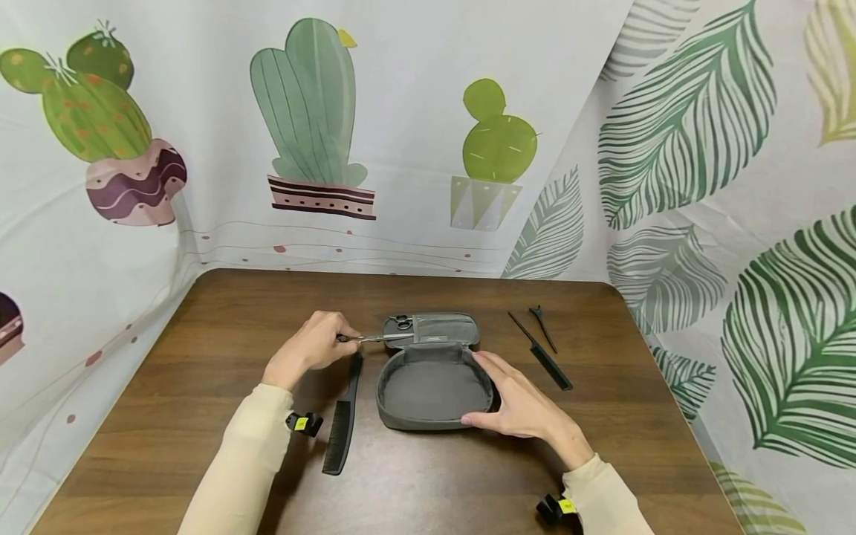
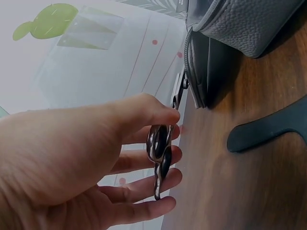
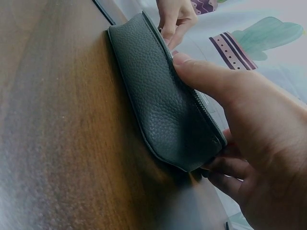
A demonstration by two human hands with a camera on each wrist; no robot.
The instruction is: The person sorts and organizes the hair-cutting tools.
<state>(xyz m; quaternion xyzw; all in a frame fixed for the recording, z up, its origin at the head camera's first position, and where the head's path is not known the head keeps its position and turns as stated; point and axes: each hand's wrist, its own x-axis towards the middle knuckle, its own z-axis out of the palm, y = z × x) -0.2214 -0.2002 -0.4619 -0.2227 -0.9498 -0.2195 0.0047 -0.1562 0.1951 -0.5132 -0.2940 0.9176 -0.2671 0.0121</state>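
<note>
Left hand [image 1: 313, 343] has scissors [image 1: 377, 339] pinched between thumb and fingers [image 2: 136, 189], blades over the flipped-open lid [image 1: 456, 328] of a gray case [image 1: 428, 425] on the desk [image 1: 221, 327]. Right hand [image 1: 524, 405] grips the case's right end (black comb [image 1: 342, 427] lies left of it).

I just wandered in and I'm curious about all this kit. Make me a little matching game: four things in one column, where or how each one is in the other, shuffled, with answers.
1. Long silver metal scissors
2. Large black comb with a solid handle
3. Grey zippered case
4. Slim black comb with a pointed tail

A. Right of the case, beside a black hair clip
B. Held in the left hand
C. Open, with the right hand at its edge
D. Lying between the cream left sleeve and the case

Pairs: 1-B, 2-D, 3-C, 4-A
</note>
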